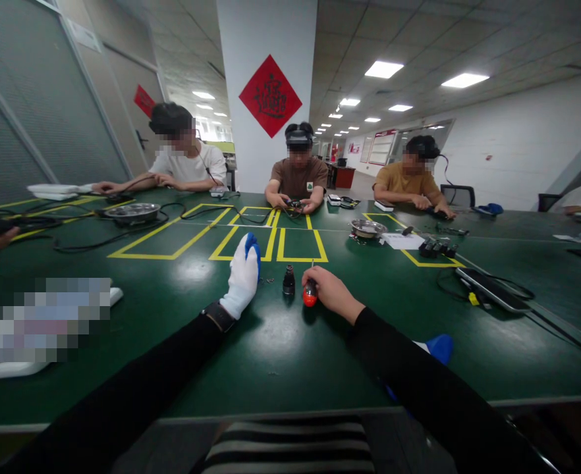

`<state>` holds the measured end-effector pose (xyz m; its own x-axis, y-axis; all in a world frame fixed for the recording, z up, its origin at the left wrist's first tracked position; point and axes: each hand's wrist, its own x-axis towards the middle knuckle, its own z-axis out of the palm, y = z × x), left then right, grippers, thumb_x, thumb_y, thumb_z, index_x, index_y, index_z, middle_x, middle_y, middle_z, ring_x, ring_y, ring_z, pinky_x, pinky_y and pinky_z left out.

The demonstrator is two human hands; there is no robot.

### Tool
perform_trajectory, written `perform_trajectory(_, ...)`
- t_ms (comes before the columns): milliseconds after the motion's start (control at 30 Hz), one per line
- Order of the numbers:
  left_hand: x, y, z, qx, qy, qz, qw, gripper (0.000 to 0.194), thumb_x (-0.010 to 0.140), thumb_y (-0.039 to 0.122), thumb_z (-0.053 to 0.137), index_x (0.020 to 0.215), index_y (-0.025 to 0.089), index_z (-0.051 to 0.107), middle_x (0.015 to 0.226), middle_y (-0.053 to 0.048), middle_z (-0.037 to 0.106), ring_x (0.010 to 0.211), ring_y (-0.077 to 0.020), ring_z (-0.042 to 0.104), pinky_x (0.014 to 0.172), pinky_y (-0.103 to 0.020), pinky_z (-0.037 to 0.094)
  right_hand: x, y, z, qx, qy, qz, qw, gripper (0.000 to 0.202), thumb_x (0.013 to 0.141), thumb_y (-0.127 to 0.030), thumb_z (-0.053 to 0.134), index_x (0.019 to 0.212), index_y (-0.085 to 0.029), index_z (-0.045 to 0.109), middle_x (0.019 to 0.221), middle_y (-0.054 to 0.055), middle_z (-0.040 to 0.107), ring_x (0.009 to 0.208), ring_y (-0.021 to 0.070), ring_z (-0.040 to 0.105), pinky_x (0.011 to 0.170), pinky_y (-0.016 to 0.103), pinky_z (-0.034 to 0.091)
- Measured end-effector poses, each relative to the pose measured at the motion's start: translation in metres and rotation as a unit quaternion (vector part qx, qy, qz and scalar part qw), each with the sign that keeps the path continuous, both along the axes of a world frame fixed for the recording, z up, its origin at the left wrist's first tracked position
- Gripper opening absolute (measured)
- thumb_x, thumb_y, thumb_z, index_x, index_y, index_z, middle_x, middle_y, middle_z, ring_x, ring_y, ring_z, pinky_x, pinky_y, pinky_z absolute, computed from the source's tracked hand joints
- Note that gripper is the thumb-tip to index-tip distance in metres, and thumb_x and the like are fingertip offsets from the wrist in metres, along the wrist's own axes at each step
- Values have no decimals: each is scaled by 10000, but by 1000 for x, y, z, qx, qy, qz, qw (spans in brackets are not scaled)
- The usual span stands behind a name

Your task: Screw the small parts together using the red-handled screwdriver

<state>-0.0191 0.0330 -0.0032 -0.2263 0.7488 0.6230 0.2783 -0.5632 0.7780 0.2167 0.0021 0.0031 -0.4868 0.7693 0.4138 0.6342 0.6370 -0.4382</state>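
Note:
My left hand [242, 276] wears a white glove with a blue palm side. Its fingers are stretched forward, and nothing shows in them. In my bare right hand [334, 291] is a screwdriver [310, 295] with a black and red handle; its red end faces me and a bit of metal shaft shows beyond the fingers. Between both hands a black bottle-shaped part [289, 282] with a narrow neck stands upright on the green table [271, 355]. Some tiny pieces [269, 281], perhaps screws, lie between the glove and that part.
A blue and white glove [439, 349] lies partly under my right forearm. Metal bowls [368, 228], black parts [437, 247], a phone-like device [493, 289] and cables spread across the table. A white-edged board [115, 296], mostly blurred, is at left. Several people sit around the table.

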Motion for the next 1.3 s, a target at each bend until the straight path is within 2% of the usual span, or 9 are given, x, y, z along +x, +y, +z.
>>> perform_trajectory(167,15,-11,6,7,-39,-110,993,501,959,420,384,1365,145,487,1407,-133,520,1268,-254,524,1140,-455,349,-4,-1,7,66,164,-8,984,327,747,6,393,864,-196,622,955,49,580,902,186,564,823,302,443)
perform_trajectory(300,21,-18,3,31,-10,-176,984,587,942,490,410,1409,135,439,1428,-147,494,1274,-269,518,1138,-460,349,-5,1,9,93,209,-24,973,281,782,-37,445,892,-195,650,948,57,622,937,213,589,882,349,443)
perform_trajectory(400,20,-19,0,9,52,-168,984,587,955,481,379,1423,129,421,1431,-145,492,1287,-262,506,1151,-453,328,-5,2,7,95,239,-37,966,219,823,-82,482,925,-194,641,942,51,654,918,214,614,850,346,456)
perform_trajectory(533,17,-23,3,-45,168,-139,975,508,966,446,353,1328,141,537,1369,-113,562,1280,-242,509,1151,-440,323,-7,-3,10,70,312,-52,946,111,906,-236,522,1004,-212,569,828,-1,651,630,147,633,626,273,476)
perform_trajectory(633,17,-28,4,-58,224,-121,965,504,910,456,477,1308,157,554,1335,-107,589,1252,-254,531,1121,-438,360,-9,-11,14,68,373,-63,923,160,933,-349,516,1027,-220,512,775,-23,664,449,101,562,482,235,433)
perform_trajectory(733,19,-30,2,-57,260,-131,955,703,758,465,683,1366,167,492,1348,-120,571,1232,-287,542,1089,-454,391,-12,-19,18,70,429,-46,899,182,956,-386,470,1030,-220,480,756,-23,682,392,83,522,418,215,392)
perform_trajectory(800,19,-29,0,-52,281,-141,948,772,694,439,744,1372,174,484,1347,-120,569,1223,-295,545,1076,-453,402,-14,-23,19,65,462,-18,884,181,966,-395,445,1017,-222,461,726,-28,687,384,83,521,409,210,383)
perform_trajectory(933,19,-28,-2,-50,297,-168,939,589,724,359,715,1269,188,573,1225,-88,642,1130,-274,599,1021,-431,447,-20,-30,19,32,500,66,863,174,981,-406,406,1003,-233,421,727,-24,707,424,108,579,439,226,430)
perform_trajectory(1300,20,-33,6,-70,285,-197,935,425,726,328,699,1121,188,631,1112,-48,681,1016,-245,638,953,-385,488,-28,-29,12,-57,434,153,886,203,967,-426,444,1017,-231,428,832,11,693,564,132,638,568,272,502)
